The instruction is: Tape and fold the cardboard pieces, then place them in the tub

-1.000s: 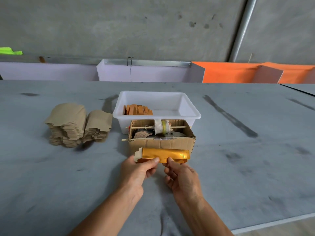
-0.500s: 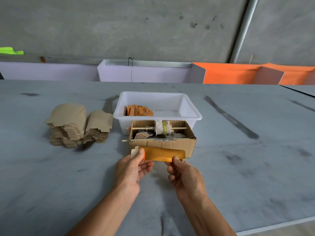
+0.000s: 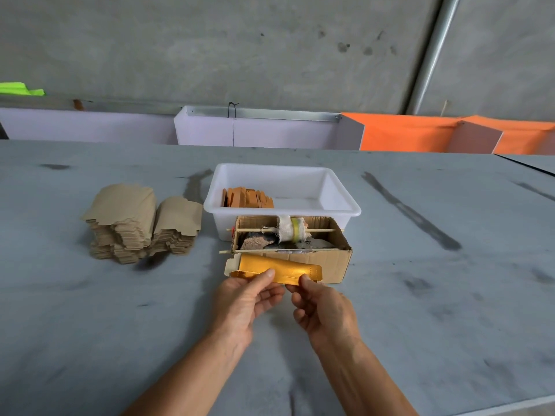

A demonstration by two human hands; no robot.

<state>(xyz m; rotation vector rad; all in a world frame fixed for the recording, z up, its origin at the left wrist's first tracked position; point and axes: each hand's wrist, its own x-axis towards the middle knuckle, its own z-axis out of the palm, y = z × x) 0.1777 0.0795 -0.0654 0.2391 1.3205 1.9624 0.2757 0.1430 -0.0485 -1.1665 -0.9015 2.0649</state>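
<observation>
Both my forearms reach in from the near edge and meet at the middle of the bench [image 3: 450,310]; my left hand [image 3: 243,304] has its thumb laid on top of the gold cardboard piece [image 3: 279,270] and fingers curled beneath, pinching its lower edge; my right hand [image 3: 326,310] pinches the piece's right end, thumb on top, knuckles turned toward me. The piece sits just above the bench, right in front of the brown cardboard box [image 3: 327,262], tilted a touch down to the right; its face is shiny gold, a long narrow strip with a pale unprinted flap showing at the left end and a fold line along its length. Behind the box stands the white tub [image 3: 339,202], with orange folded pieces [image 3: 247,198] stacked in its left side; off to the left, two stacks of flat blanks [image 3: 141,223] wait on the bench.
</observation>
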